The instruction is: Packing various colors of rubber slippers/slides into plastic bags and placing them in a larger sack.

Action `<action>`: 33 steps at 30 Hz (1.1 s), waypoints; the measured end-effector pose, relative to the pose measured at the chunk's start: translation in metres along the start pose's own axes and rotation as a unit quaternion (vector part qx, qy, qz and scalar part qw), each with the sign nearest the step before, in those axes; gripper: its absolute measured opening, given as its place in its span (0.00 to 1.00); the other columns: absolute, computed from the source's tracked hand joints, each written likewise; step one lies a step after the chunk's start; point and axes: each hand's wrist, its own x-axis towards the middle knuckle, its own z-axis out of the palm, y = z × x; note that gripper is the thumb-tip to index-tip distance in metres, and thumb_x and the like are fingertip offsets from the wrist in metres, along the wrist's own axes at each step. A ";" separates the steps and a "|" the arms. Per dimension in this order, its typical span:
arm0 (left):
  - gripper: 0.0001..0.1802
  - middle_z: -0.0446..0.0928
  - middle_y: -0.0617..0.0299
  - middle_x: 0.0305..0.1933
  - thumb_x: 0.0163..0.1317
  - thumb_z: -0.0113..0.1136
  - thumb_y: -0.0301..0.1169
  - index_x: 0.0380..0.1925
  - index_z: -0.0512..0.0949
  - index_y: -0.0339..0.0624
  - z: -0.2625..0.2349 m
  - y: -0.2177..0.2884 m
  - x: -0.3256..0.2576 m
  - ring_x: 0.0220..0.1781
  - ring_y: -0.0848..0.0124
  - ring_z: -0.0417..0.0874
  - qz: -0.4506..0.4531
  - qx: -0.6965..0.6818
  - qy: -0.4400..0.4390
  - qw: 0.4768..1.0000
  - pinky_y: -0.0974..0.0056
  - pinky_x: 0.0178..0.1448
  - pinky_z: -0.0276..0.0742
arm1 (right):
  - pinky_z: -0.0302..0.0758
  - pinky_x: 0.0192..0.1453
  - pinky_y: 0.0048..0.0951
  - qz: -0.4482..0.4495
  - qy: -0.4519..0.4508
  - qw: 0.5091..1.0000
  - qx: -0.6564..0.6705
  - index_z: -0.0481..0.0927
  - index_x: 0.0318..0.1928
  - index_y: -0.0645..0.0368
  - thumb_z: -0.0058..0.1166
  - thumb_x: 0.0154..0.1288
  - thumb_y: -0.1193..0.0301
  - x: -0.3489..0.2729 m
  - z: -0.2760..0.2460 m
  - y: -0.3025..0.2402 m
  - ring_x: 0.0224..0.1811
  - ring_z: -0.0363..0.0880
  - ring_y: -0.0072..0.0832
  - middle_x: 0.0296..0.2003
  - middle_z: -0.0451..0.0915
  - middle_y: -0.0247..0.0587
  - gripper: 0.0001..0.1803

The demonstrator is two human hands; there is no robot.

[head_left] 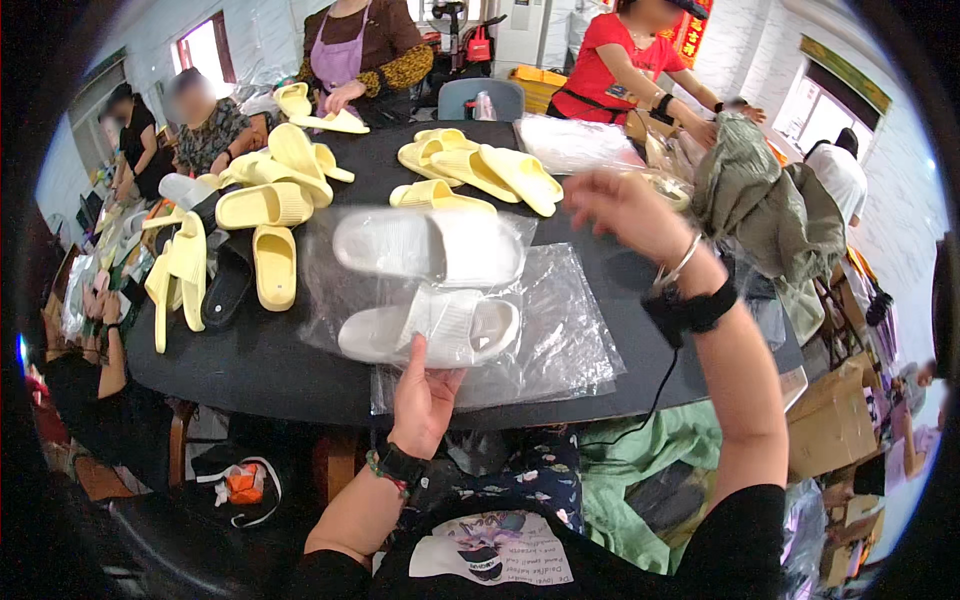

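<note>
A pair of white slippers (382,247) lies in a clear bag (318,315) at the near middle of the black surface (300,375), 1 slipper farther from the wearer and 1 nearer, both with their ribbed straps up and lying roughly crosswise. The left hand (424,398) pinches the nearer slipper at its near edge, thumb on top over the plastic and fingers underneath. The right hand (628,212) is raised above the surface, well apart from the pair, its fingers bent and blurred; whether they pinch anything cannot be told. A 2nd clear bag (578,322) lies flat, partly under the slippers and reaching out to their right. Beyond the pair sits a cluster of yellow slippers (475,170), some overlapping. To the left, a single yellow slipper (276,270) lies near a black slipper (228,290), with a heap of more yellow slippers (262,205) behind them. Toward the far right are a stack of clear plastic (578,147) and a bunched grey-green cloth (735,185). Across the surface stand a person in a purple apron (340,50) and a person in a red top (602,68). A cardboard box (832,422) stands at the lower right, beside green fabric (635,510).
</note>
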 end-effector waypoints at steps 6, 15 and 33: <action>0.19 0.74 0.58 0.60 0.71 0.58 0.39 0.58 0.70 0.44 -0.030 -0.016 0.013 0.56 0.60 0.80 -0.021 0.032 0.029 0.999 0.52 0.61 0.78 | 0.78 0.26 0.24 0.295 -0.153 0.928 0.170 0.69 0.60 0.67 0.49 0.72 0.45 -0.044 0.109 0.093 0.30 0.85 0.29 0.37 0.84 0.46 0.36; 0.23 0.70 0.62 0.65 0.73 0.55 0.44 0.63 0.67 0.49 -0.022 0.007 0.005 0.65 0.61 0.73 -0.101 -0.016 0.014 0.995 0.46 0.69 0.66 | 0.81 0.36 0.28 0.280 -0.165 0.880 0.345 0.42 0.73 0.59 0.60 0.68 0.67 -0.064 0.165 0.091 0.37 0.83 0.29 0.42 0.81 0.47 0.45; 0.18 0.68 0.41 0.66 0.70 0.50 0.22 0.58 0.64 0.35 0.008 -0.051 -0.037 0.65 0.50 0.74 -0.291 0.069 -0.017 0.954 0.50 0.68 0.74 | 0.78 0.40 0.31 0.074 0.002 0.997 -0.009 0.83 0.49 0.56 0.47 0.60 0.81 -0.131 0.094 0.155 0.30 0.81 0.33 0.30 0.83 0.44 0.19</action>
